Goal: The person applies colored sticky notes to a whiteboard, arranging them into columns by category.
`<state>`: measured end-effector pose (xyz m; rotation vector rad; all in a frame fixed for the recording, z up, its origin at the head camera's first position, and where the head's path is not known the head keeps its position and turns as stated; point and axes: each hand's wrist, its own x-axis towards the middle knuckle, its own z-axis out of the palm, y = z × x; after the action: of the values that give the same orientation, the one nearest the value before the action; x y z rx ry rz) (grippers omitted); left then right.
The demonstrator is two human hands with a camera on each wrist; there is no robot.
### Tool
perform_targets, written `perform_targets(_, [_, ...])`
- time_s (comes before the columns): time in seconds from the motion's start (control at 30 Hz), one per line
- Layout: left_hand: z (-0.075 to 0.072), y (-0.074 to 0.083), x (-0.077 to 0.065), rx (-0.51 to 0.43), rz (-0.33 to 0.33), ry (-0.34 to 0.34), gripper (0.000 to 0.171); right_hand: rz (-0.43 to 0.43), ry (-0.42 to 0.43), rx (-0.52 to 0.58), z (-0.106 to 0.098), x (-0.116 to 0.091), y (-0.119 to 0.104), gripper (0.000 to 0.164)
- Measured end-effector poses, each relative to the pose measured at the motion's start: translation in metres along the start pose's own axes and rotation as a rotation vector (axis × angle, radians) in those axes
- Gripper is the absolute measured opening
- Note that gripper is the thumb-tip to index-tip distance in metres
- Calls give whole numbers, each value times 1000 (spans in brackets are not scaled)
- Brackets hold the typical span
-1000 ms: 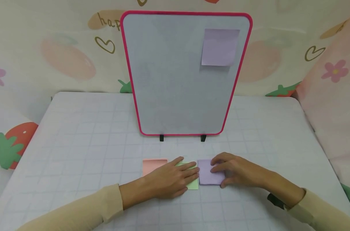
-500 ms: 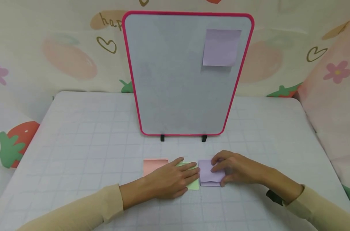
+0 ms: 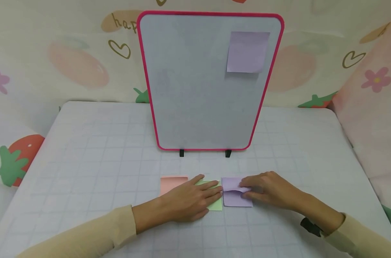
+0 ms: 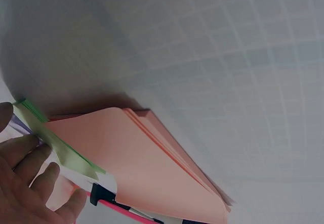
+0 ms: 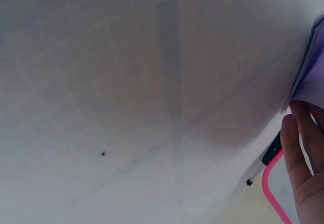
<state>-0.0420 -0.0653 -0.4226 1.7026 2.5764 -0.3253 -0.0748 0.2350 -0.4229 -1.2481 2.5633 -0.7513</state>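
Observation:
My left hand [image 3: 195,200] rests with its fingers spread over a green sticky note pad [image 3: 216,205], hiding much of it. To its right lies a purple sticky note pad [image 3: 237,200]. My right hand [image 3: 274,190] pinches the top purple sheet [image 3: 231,184] at its right side, and that sheet's near edge is curled up off the pad. A pink sticky note pad [image 3: 171,184] sits at the left, partly under the left wrist; the left wrist view shows the same pink pad [image 4: 136,158] close up. In the right wrist view, the purple pad [image 5: 311,77] shows at the edge.
Behind the pads stands a whiteboard [image 3: 198,93] with a pink frame, on small black feet [image 3: 228,153]. One purple note [image 3: 248,52] sticks near its upper right corner. A white gridded cloth [image 3: 102,172] covers the table, and a printed curtain [image 3: 76,64] hangs behind.
The near edge of the top purple sheet has lifted and peeled back toward the board, with my right hand shifting slightly right. My left hand has stayed on the green pad.

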Motion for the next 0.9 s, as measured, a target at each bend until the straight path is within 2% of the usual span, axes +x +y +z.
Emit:
perform_targets(0.23, [-1,1,-1,-29,11,5,55,32,10,-7,2,1,-1,24])
perform_targets(0.57, [-3,6,0,-39,40,26,52,58,26,56,3,1,-1,22])
perform_targets(0.9, [-4,9,8,-9,61,60,51,72,45,64,5,1,-1,21])
